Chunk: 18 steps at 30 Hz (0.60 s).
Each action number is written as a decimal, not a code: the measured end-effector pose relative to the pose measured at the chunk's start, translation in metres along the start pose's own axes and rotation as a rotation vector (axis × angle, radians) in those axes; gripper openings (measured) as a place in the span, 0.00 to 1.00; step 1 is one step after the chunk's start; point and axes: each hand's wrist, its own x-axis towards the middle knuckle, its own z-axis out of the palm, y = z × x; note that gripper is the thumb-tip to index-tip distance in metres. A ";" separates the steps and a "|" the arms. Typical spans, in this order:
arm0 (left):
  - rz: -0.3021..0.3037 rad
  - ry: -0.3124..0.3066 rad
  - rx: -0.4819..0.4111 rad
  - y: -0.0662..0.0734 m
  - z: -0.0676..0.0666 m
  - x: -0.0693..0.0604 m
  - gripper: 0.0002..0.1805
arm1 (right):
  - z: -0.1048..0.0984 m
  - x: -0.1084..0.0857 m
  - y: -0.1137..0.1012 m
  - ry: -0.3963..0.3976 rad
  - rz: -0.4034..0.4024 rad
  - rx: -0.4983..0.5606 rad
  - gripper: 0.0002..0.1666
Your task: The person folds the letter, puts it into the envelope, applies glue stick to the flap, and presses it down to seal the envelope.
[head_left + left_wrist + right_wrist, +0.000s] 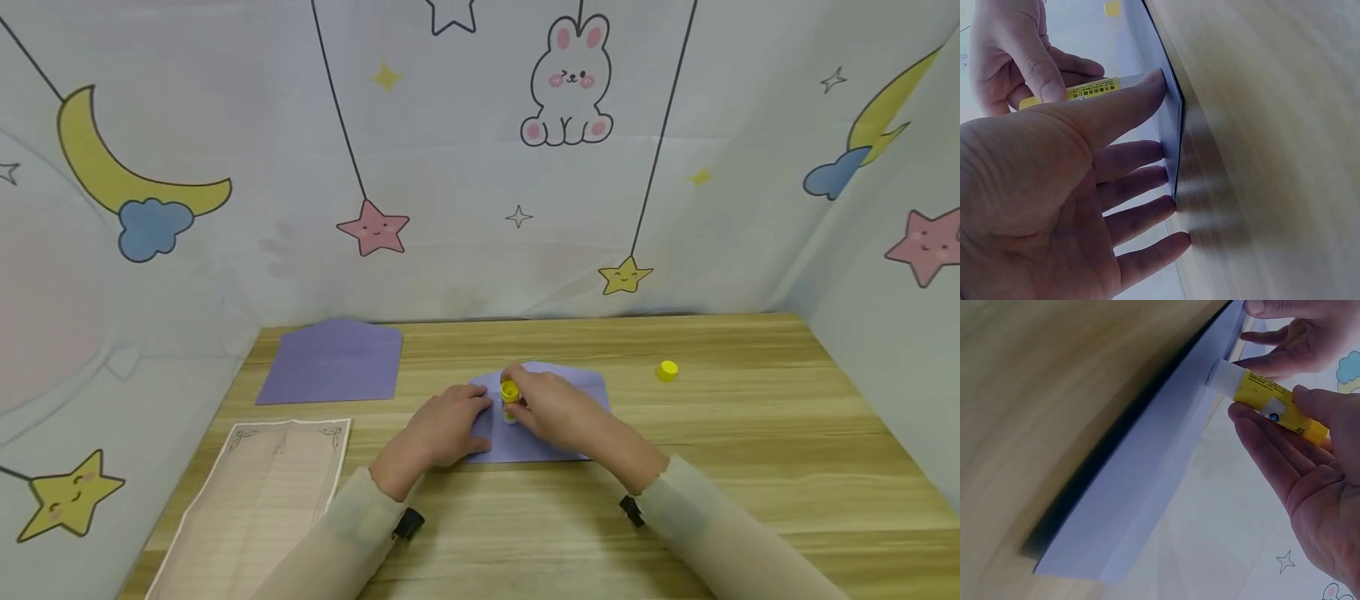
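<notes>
A yellow glue stick (1266,400) is pinched between the thumb and fingers of my right hand (555,408). Its white end points down and touches the purple paper (536,446), as the right wrist view shows. My left hand (446,425) rests its thumb and fingertips on the left part of that paper, close beside the glue stick; in the left wrist view, the little finger (1157,255) reaches past the paper's edge. Part of the paper is hidden beneath both hands. The yellow cap (667,371) stands apart on the table to the right.
Another purple paper piece (337,367) with a curved top edge lies at the back left. A cream sheet with ornamented corners (258,508) lies on the wooden table (750,433) near my left forearm. A white printed curtain (465,275) borders the table behind and at both sides.
</notes>
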 end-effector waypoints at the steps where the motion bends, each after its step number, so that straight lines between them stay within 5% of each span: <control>1: -0.001 0.001 -0.001 0.000 0.000 0.000 0.35 | 0.000 0.000 -0.001 0.000 0.003 0.013 0.21; 9: 0.012 0.013 -0.016 -0.003 0.000 0.001 0.36 | -0.017 -0.012 0.009 0.165 0.048 0.160 0.19; 18: 0.041 0.049 0.002 -0.004 0.000 0.001 0.36 | -0.041 -0.032 0.024 0.317 0.153 0.459 0.20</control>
